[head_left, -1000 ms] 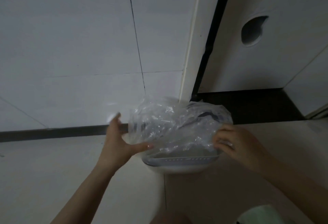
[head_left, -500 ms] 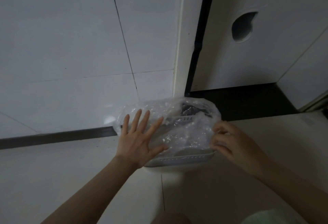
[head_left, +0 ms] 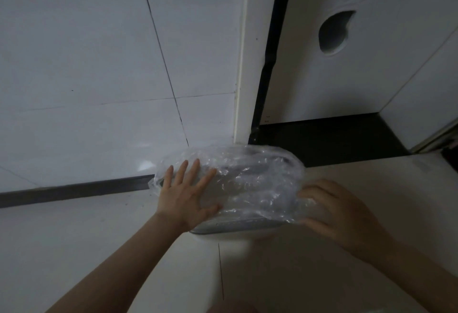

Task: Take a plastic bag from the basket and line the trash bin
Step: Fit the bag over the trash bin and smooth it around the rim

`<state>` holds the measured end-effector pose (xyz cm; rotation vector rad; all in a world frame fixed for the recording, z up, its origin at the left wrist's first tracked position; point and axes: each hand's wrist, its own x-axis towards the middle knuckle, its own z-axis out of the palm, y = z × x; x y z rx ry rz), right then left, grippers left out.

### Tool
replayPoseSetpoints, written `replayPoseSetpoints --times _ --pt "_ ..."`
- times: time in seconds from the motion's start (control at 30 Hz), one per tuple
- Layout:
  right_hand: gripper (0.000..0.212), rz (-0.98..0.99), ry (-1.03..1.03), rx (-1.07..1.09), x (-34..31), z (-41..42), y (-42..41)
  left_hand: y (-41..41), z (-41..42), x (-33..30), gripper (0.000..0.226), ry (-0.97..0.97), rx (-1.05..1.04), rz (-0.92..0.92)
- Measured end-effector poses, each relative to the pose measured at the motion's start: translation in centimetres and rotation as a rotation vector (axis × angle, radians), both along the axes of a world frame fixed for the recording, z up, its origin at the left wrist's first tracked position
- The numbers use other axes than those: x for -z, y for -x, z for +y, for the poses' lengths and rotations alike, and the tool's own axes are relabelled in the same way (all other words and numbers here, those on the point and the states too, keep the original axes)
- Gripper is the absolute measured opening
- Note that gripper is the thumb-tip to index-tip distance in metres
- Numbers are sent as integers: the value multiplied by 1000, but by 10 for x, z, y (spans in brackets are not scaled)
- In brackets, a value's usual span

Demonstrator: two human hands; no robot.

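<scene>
Pale, glossy tiled floor (head_left: pixel 81 243), crossed by a thin grout line just in front of the trash bin (head_left: pixel 238 232). White bin standing directly on the floor, close against the wall corner, its mouth covered by crinkled clear plastic bag (head_left: pixel 250 184). Left of the bin, a dark baseboard strip (head_left: pixel 74 190) along the floor's far edge. Behind and right of the bin, a black threshold slab (head_left: pixel 329 136) level with the floor. A few small dark specks on the tile left of the bin.
</scene>
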<state>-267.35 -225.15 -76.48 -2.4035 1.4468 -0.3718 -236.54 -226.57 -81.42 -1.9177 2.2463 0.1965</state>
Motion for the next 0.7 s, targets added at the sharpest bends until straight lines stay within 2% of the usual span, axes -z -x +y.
replayPoseSetpoints --times 0.07,0.13,0.17,0.23,0.33,0.47,0.6,0.7 --pt "34 -100 213 -37 -10 -3 -19 -1 5 -11 72 158 38 120" --pt "42 -62 305 -171 -14 -12 -40 -5 11 -17 59 326 161 196" --pt "52 25 293 -236 -13 -19 -49 -8 13 -16 56 384 230 198" --pt "82 212 157 -271 -8 -36 -61 -13 12 -16 66 360 275 176" --pt "108 351 -36 -170 2 -63 -66 -21 1 -12 86 217 157 129" --pt "112 400 -186 -152 19 -80 -61 -23 -12 0 91 84 137 12" --pt "106 468 -223 -204 29 -79 -51 -20 -8 5 89 2 161 8" --pt "98 463 -228 -228 25 -76 -49 -23 -2 3 87 14 184 35"
